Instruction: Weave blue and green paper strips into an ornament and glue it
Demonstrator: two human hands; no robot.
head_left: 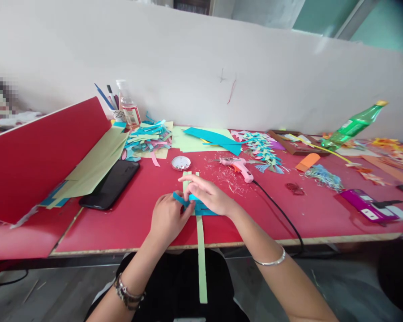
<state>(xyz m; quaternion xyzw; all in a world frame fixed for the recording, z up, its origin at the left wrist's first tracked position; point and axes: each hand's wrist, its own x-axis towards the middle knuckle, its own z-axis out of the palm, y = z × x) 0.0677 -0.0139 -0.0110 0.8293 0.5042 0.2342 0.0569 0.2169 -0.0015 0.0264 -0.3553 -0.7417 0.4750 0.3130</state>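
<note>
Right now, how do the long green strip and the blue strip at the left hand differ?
Colour: the green strip is pale; the blue strip is a strong, saturated blue.
Pose: the green strip runs out past the front edge of the red table; the blue strip slants across beside the left hand.
Visibility: the green strip shows a long run; the blue strip shows only a short piece.
Shared: both are narrow and paper-like.

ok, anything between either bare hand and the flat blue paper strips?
Nothing visible: the left hand and right hand are right at the flat blue paper strips. The pink plastic glue gun lies farther back, right, out of the way.
</note>
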